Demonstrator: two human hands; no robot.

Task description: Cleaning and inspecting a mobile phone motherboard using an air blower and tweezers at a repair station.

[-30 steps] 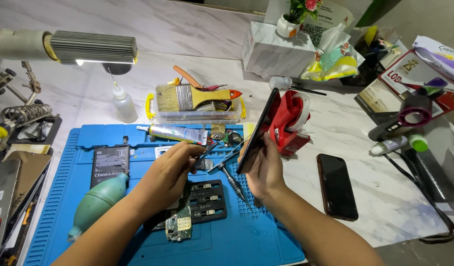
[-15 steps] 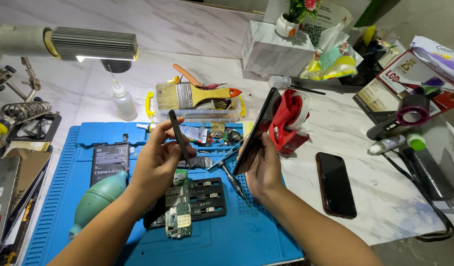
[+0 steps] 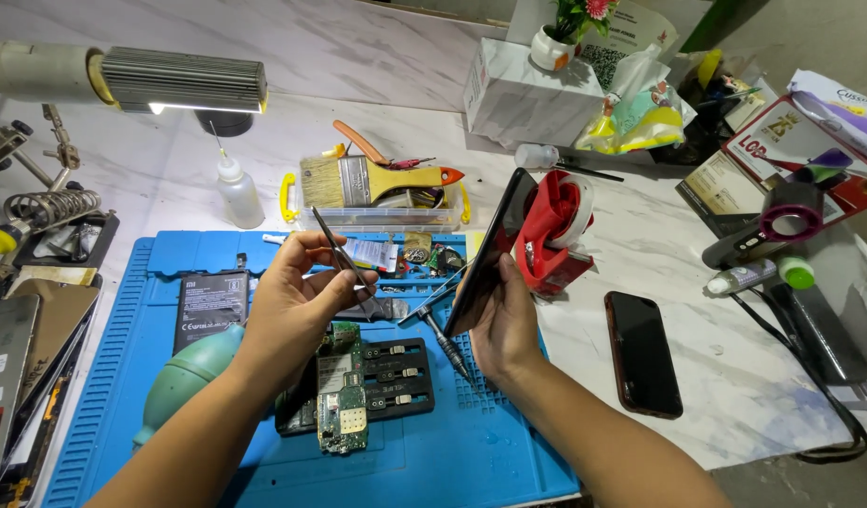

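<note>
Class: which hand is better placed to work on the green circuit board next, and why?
Probably the left hand: it holds tweezers just above the circuit board, while the right hand props up a phone.

Phone-repair workbench: blue mat (image 3: 452, 452), circuit board (image 3: 342, 395)

Your left hand (image 3: 297, 301) pinches thin metal tweezers (image 3: 342, 254), tilted, upper end pointing to about 11 o'clock, lower end to 5 o'clock, raised over the blue mat. Your right hand (image 3: 501, 325) grips a dark phone (image 3: 490, 249) by its lower edge, stood on edge, top leaning to 1 o'clock, glossy black face turned left toward the tweezers. Phone sits at 3 o'clock from the tweezers, near but apart. Phone's top end overlaps the red tape dispenser behind it.
</note>
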